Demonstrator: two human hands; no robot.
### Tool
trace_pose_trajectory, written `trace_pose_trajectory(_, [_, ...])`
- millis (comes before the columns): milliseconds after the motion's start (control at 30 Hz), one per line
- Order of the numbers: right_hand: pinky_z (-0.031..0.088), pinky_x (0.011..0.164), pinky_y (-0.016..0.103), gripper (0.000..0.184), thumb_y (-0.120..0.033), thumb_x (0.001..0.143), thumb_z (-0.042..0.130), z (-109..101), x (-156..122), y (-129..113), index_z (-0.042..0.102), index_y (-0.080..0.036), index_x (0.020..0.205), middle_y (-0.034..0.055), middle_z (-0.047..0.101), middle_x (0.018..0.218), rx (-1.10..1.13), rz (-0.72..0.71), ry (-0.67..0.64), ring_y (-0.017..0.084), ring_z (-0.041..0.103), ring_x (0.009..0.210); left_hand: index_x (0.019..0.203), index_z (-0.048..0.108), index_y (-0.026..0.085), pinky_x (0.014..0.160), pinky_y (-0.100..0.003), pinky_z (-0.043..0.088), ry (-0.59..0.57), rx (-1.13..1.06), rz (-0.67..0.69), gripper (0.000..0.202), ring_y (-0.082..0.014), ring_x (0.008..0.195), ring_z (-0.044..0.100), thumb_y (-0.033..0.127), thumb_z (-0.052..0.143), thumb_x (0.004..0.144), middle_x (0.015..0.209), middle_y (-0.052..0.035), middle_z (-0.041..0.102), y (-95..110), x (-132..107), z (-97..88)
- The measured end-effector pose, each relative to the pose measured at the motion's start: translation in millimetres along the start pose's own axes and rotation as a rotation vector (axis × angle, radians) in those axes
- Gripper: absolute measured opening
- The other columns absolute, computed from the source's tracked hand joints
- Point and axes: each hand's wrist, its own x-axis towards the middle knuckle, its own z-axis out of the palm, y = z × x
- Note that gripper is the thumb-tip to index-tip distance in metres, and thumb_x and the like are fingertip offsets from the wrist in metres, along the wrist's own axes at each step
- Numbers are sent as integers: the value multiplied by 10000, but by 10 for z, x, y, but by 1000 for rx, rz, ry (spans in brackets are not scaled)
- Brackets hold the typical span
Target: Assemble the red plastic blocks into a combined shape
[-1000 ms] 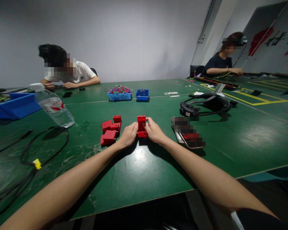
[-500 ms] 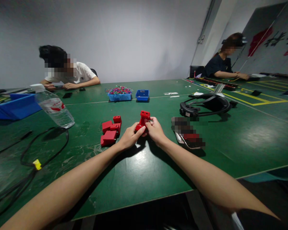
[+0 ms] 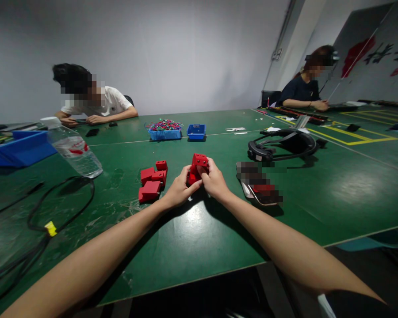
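Observation:
Between my two hands is a small red block-shaped part (image 3: 199,160) with two dark holes in its face, held just above the green table. My left hand (image 3: 181,187) closes on its lower left side, thumb across the front. From the right, my right hand (image 3: 215,181) grips it with the thumb pressed against it. My fingers hide much of its lower half, so its exact kind does not show. Left of my left hand lies a small group of red blocks (image 3: 151,191), some with holes or a metal pin.
A clear water bottle (image 3: 74,150), a black cable (image 3: 36,229) and a blue bin (image 3: 20,152) are at left. Ahead stand a blue tray of colourful small pieces (image 3: 166,132) and a smaller blue tray (image 3: 196,132). A phone (image 3: 257,187) and a headset (image 3: 281,148) lie right. Two people sit across.
The red part has turned in my hands, so its face with the holes tips more toward me. My right thumb has shifted on it. The person at right has drawn a hand back.

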Motion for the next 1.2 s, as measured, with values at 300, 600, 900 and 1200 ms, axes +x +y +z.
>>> trace_pose_trajectory(300, [521,955,356,659,-501,879,584,37,-7,-38,333,-201,1409,137,617,1279,198,117,109,214,634,1135,1176,522,160,840,-334,511,242,14,-84,543,-205,896,649,488,699,782,1052,-83,675,57,1,-9])
trace_pose_trajectory(600, [599,627,276,424,-561,833,597,73,76,-6,529,-202,1048,59,666,1005,578,225,121,179,682,882,1199,538,154,705,-300,494,365,-70,-46,546,-182,795,622,554,620,838,994,-75,656,52,7,-7])
trace_pose_trajectory(900, [580,557,279,296,-258,753,647,39,90,-32,470,-234,989,-30,686,783,779,237,153,157,696,651,1073,581,141,586,-283,470,232,-187,-112,639,-156,594,628,729,451,860,944,-88,686,1,25,-11])
trace_pose_trajectory(1200, [537,584,272,359,-232,680,613,-18,68,-115,445,-251,997,-39,685,798,793,198,145,176,701,717,1050,554,154,592,-265,442,131,-246,-48,555,-135,606,608,659,352,941,833,-32,644,43,-7,7])
